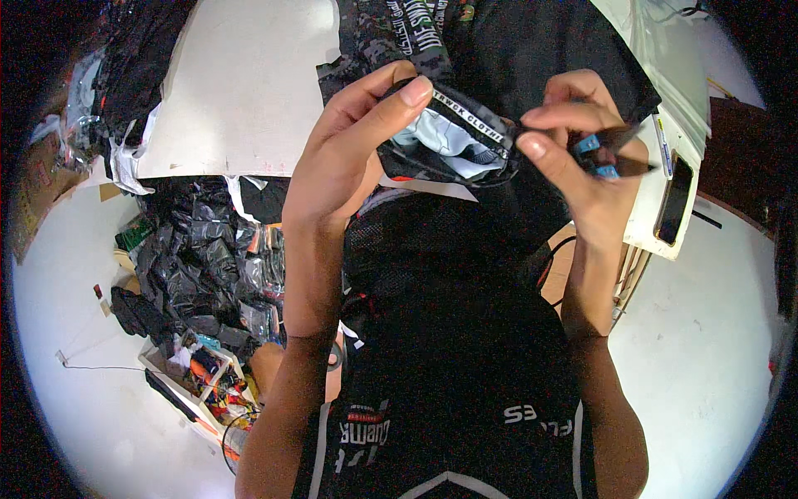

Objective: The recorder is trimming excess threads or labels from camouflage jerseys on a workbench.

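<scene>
My left hand (357, 133) is closed on the edge of a dark camouflage garment (391, 50), its thumb laid over the rim. The held opening gapes, showing pale grey fabric (445, 141) inside and a lettered black-and-white tape (465, 114) along its edge. At the right end of that tape are the thumb and fingertips of my right hand (582, 150); whether they pinch the cloth is hard to tell. Tucked in my right palm are thread snips (590, 143) with blue parts, their dark pointed blades sticking out to the right.
Black cloth (565, 66) drapes over the white table (249, 83) ahead. A dark phone-like slab (675, 200) and a pen (663, 137) lie at the table's right edge. Down left, several bagged black garments (216, 258) are heaped beside a box of colourful scraps (212, 374).
</scene>
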A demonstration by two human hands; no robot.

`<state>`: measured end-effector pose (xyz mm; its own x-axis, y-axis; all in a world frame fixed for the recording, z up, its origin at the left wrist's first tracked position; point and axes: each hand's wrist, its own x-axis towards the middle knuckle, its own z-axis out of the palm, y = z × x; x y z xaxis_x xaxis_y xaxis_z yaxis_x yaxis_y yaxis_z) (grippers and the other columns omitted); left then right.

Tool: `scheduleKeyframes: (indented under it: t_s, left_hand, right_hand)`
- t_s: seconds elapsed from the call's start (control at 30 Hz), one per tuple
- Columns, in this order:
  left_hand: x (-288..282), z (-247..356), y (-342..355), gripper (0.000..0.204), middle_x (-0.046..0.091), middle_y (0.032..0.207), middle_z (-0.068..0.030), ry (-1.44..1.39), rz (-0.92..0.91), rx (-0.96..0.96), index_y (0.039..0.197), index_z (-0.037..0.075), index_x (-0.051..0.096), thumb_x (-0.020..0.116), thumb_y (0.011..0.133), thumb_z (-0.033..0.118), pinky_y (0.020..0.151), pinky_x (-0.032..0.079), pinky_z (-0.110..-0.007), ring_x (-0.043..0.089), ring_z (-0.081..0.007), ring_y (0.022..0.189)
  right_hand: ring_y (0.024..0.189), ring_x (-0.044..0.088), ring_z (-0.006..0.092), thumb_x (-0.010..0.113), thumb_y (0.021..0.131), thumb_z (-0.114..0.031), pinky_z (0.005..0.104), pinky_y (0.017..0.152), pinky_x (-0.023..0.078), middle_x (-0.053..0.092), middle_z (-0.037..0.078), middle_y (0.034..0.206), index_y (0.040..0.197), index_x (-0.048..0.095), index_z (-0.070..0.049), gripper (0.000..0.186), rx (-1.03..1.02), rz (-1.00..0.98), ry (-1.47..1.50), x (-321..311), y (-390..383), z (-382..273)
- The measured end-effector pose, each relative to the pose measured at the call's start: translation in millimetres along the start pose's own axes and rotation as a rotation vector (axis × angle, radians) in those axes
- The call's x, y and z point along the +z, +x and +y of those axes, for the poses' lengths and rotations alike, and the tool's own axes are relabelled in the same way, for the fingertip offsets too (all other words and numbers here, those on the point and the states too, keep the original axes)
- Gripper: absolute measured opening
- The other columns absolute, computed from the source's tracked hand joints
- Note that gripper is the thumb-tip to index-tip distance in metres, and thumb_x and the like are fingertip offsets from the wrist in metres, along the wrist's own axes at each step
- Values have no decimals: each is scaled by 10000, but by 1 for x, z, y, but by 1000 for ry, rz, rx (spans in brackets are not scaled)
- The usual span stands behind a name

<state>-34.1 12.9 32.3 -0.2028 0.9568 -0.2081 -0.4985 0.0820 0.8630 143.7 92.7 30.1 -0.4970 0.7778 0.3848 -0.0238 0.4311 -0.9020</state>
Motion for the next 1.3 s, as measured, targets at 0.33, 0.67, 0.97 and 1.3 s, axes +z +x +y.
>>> scheduleKeyframes:
  t_s: [0.33,0.67,0.97,1.3]
  left_hand:
    - [-3,-7,-1,190,464,729,60,81,-76,-18,807,50,547,488,911,198,666,329,-181,402,-16,712]
    - [-6,-6,-1,166,532,801,47,-7,-56,-80,875,51,585,507,899,196,731,354,-193,462,-35,772]
    - [-9,-10,3,88,553,765,38,259,-92,63,824,46,550,560,862,125,597,365,-158,462,-3,663]
    - [7,-5,2,138,614,847,-58,676,-130,375,905,-3,629,610,770,-17,666,427,-194,561,-94,791]
  right_hand:
    - [637,536,73,722,631,16,183,540,398,553,44,803,792,684,-44,176,-73,-26,-232,13,-5,-3]
    - [621,463,42,676,711,16,170,560,365,559,24,826,773,640,11,72,114,55,67,6,-6,3]
    - [665,456,51,625,779,-10,174,590,357,540,24,820,830,581,13,71,174,30,99,10,-8,2]
    - [681,467,70,598,805,-27,186,614,367,516,23,780,815,555,12,58,164,40,64,10,-1,1]
